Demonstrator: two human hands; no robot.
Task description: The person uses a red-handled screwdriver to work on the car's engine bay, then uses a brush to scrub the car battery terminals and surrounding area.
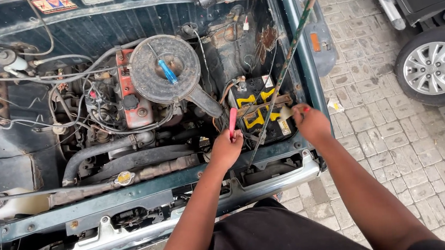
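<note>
Slim red-handled tool [233, 122] is being gripped in closed left hand [226, 150], over black-and-yellow rectangular car battery [258, 110] near engine bay's front right corner. Right hand [311, 122] is being pinched shut on battery's right edge, beside rusty hood prop rod [282, 72].

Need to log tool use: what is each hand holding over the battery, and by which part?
Left hand grips a red-handled tool by the handle's lower end. Right hand pinches something small and pale; what it is cannot be told.

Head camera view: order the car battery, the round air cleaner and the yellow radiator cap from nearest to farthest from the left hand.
From the left hand:
1. Car battery, just right of it.
2. Round air cleaner, up and to the left.
3. Yellow radiator cap, far left near the front rail; close to the air cleaner's distance.
</note>
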